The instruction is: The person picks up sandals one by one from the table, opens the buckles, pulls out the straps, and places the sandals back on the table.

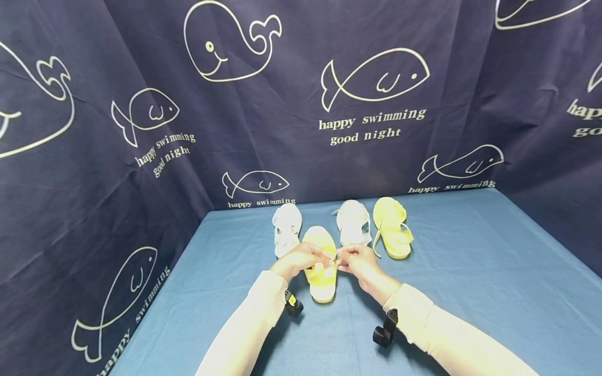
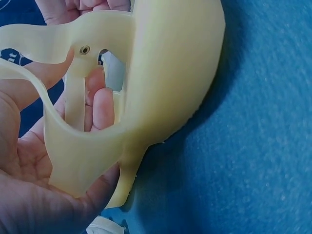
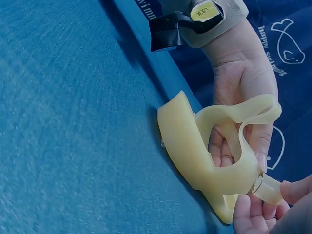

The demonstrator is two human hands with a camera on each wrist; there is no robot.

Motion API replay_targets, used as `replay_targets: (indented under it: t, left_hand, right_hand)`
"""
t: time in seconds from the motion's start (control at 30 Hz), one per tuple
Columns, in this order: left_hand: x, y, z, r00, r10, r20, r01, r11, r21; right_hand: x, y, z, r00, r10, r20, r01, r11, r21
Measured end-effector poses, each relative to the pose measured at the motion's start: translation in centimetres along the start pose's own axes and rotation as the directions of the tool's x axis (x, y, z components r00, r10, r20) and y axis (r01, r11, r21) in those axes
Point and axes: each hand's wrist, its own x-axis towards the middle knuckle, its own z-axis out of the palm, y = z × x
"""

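A pale yellow sandal (image 1: 321, 271) lies on the blue table (image 1: 470, 271) in front of me, and both hands work at its strap. My left hand (image 1: 301, 258) curls round the strap (image 2: 73, 126), with its fingers (image 2: 100, 105) showing through the opening. My right hand (image 1: 359, 259) pinches the strap's free end (image 3: 267, 187) by a small metal ring. In the right wrist view the sandal (image 3: 195, 151) is tipped on its side, my left hand (image 3: 243, 83) behind it and my right fingertips (image 3: 251, 214) at the lower corner.
Three more sandals stand behind my hands: a white one (image 1: 287, 230), another white one (image 1: 354, 222) and a matching yellow one (image 1: 392, 235). Dark blue cloth with whale prints (image 1: 367, 104) walls the table at the back and both sides.
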Motion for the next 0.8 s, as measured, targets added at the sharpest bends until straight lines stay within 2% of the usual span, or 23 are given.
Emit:
replay_targets:
  t: [0.23, 0.4, 0.57, 0.8]
  left_hand:
    - [0.0, 0.0, 0.1, 1.000, 0.010, 0.009, -0.010, 1.000, 0.007]
    - [-0.1, 0.1, 0.0, 1.000, 0.012, 0.002, -0.012, 1.000, -0.008]
    - [-0.1, 0.1, -0.2, 1.000, 0.021, -0.006, -0.022, 0.999, -0.046]
    - [0.0, 0.0, -0.5, 0.999, 0.045, 0.006, -0.045, 0.998, -0.053]
  right_hand:
    - [-0.1, -0.1, -0.6, 0.999, -0.020, 0.033, 0.019, 1.000, 0.022]
    - [-0.2, -0.2, -1.1, 0.999, 0.020, 0.046, -0.018, 0.999, -0.041]
    - [-0.5, -0.3, -1.6, 0.992, 0.084, 0.095, -0.071, 0.989, -0.130]
    - [-0.4, 0.0, -1.6, 0.983, 0.068, 0.168, -0.038, 0.984, -0.176]
